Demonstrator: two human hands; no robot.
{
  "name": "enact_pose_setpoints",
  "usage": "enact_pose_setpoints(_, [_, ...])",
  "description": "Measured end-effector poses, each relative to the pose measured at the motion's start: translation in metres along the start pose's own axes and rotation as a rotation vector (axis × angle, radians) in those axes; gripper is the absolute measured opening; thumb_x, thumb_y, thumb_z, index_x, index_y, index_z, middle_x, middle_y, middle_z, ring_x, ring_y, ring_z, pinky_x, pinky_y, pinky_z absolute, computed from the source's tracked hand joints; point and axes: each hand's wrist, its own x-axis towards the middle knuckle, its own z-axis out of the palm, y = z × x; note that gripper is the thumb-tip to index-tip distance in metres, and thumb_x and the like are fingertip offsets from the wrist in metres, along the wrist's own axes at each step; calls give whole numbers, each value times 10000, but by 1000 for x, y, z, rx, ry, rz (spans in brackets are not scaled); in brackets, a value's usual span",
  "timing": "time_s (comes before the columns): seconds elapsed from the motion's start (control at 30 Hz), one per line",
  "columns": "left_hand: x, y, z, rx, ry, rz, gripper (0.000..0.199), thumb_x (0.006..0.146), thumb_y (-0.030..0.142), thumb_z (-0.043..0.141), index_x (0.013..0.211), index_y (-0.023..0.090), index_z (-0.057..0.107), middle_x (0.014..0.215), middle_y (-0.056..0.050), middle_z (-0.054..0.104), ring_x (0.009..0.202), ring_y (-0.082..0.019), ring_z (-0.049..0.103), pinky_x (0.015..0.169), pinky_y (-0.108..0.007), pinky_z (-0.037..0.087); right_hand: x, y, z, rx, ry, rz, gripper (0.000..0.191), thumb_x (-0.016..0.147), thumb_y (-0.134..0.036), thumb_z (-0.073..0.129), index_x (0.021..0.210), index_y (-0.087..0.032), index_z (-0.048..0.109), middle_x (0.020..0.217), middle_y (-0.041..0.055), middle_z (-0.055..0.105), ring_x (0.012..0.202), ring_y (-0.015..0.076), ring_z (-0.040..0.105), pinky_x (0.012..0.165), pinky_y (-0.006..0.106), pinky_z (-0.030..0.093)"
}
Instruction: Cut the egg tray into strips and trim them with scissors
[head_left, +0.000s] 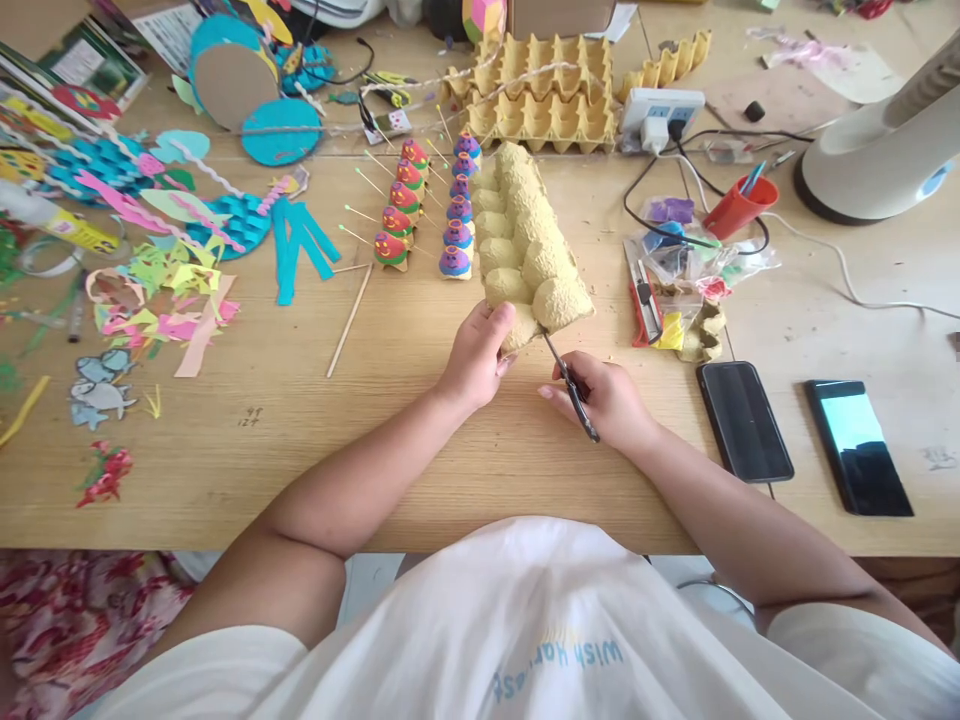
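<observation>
My left hand (474,358) grips the near end of a yellow pulp egg carton (536,240), its rounded cups facing up in two rows, thumb on top. In my right hand (604,395) is a pair of black-handled scissors (576,392). The blades reach the carton's near edge, between the two rows of cups; how far they enter it is hidden. Beyond my left hand stand two painted cup strips with faces: a red, orange and green strip (397,220) with pins sticking out, and a purple and blue strip (457,235).
A wooden stick (349,320) lies left of my hands, near blue paper strips (300,250) and paper scraps (165,290). Egg trays (540,90) lie at the back. Rightward are a box cutter (643,295), red cup (742,205), power strip (660,108) and two phones (745,420).
</observation>
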Motion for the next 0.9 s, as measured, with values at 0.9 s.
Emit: enact_pose_setpoints(0.9, [9,-11,-16,149,29,196,602,692,611,907,1049,239,597,849,52,691,527,-39,498,389,-162,306,-2,-8,-13,329,-164,94,547,934,-773,619,920,-228,572,676,-18,611,584,139,560,560,263,428])
